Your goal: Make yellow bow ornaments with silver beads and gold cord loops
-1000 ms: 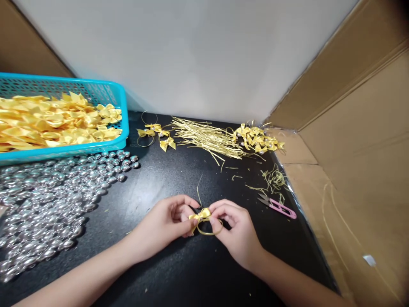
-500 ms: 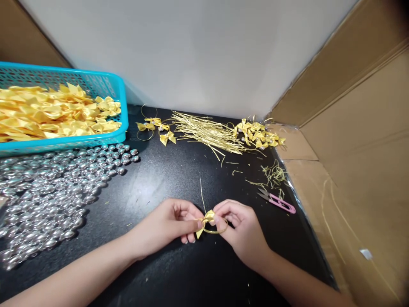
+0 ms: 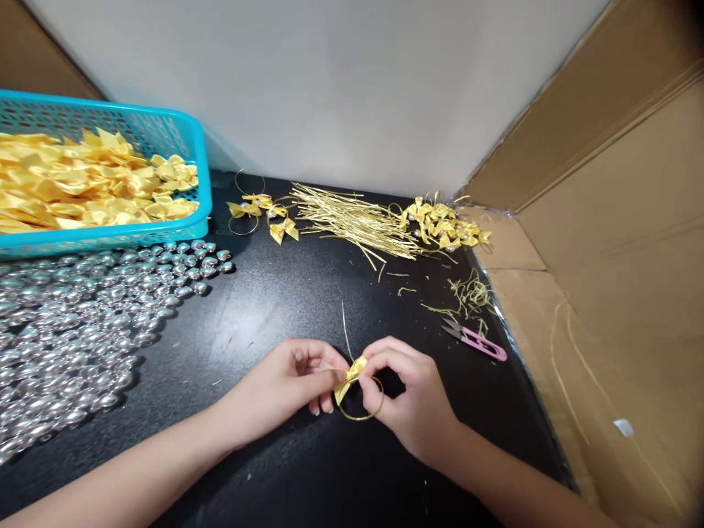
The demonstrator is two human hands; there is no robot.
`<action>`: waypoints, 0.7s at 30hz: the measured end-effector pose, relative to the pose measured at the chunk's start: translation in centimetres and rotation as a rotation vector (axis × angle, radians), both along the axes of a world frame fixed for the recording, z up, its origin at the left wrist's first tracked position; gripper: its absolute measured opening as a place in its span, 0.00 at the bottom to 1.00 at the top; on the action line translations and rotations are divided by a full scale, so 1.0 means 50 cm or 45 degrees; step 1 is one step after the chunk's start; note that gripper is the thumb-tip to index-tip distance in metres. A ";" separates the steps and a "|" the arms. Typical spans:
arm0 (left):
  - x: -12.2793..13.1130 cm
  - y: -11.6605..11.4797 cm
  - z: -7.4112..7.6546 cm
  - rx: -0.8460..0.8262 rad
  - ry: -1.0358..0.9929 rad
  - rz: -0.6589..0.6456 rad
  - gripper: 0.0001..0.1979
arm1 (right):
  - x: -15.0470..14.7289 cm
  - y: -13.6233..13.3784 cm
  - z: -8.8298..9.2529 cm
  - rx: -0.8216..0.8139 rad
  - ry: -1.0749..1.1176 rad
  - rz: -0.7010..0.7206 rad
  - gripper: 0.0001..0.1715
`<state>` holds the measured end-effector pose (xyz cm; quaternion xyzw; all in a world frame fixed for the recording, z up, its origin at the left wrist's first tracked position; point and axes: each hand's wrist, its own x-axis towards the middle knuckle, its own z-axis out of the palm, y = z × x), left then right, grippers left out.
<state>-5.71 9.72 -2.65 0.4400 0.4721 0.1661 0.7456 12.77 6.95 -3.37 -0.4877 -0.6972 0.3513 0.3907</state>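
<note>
Near the front middle of the black table, a yellow ribbon bow [image 3: 352, 372] is pinched between both hands. My left hand [image 3: 308, 378] is closed on the bow's left side, thumb against fingertips. My right hand [image 3: 404, 389] grips its right side between thumb and forefinger. A thin gold cord [image 3: 357, 418] hangs in a loop below the bow, and one loose end sticks up behind it. The fingers partly cover the bow, so its knot cannot be made out.
A turquoise basket [image 3: 204, 176] of yellow bows stands at the left, behind many silver beads [image 3: 71, 337]. Gold cords [image 3: 352, 220] lie at the back between finished bows [image 3: 440, 226] and a few others [image 3: 283, 231]. Pink thread snips [image 3: 484, 345] rest right, by cord scraps [image 3: 473, 293].
The bow has tilted in my fingers, and the cord loop now hangs lower and wider. Both hands stay close together. The view has shifted slightly.
</note>
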 end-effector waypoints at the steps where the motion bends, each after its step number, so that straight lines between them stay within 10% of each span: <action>1: 0.001 0.000 0.001 0.000 0.003 0.007 0.09 | 0.000 0.000 -0.001 -0.003 0.000 0.000 0.08; 21: -0.004 0.003 0.004 -0.051 -0.021 -0.032 0.11 | 0.000 -0.002 0.001 -0.096 0.061 0.065 0.07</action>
